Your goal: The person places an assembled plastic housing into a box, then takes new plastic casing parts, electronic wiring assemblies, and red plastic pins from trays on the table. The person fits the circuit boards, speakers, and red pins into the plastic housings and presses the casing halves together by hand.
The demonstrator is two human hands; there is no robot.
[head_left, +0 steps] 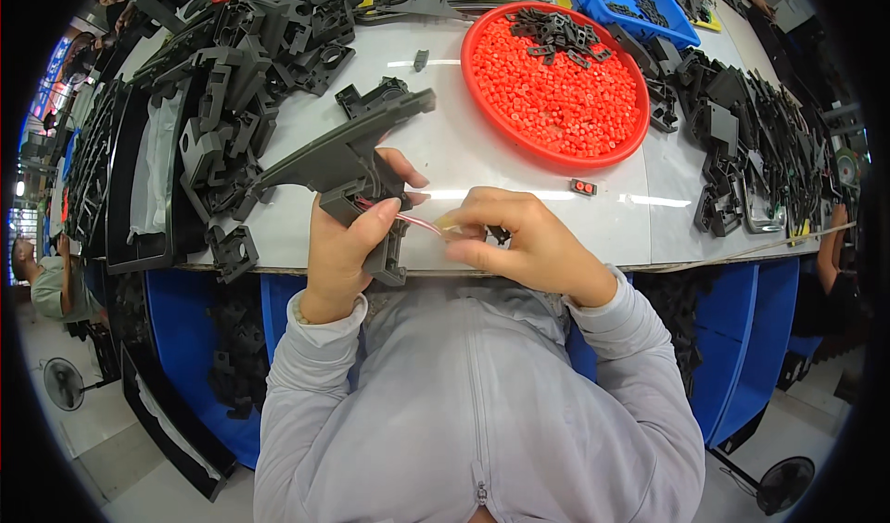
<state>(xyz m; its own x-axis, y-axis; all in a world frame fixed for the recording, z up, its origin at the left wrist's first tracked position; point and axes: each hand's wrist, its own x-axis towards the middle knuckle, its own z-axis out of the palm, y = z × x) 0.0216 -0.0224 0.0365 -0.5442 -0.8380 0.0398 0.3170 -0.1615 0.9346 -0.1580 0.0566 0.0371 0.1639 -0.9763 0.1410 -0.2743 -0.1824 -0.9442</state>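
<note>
Gray jacket (pixel 408 402) faced the counter (pixel 445 157); left hand (pixel 341 249) was closed around a dark plastic part (pixel 343 147); right hand (pixel 519 234), nearly closed, pinched thin wires (pixel 420 223).

The dark grey part (pixel 338 150) is hiding much of the left grip (pixel 338 252), while the right grip (pixel 524 235) is blurring at its tips around the pink-and-white wire (pixel 420 222), whose end is showing too faintly to make out, and is covering most of a small black piece (pixel 500 235); the upper edge is cutting off the blue tray (pixel 681 34), and the fisheye rim is cropping a person (pixel 827 254) at right
</note>
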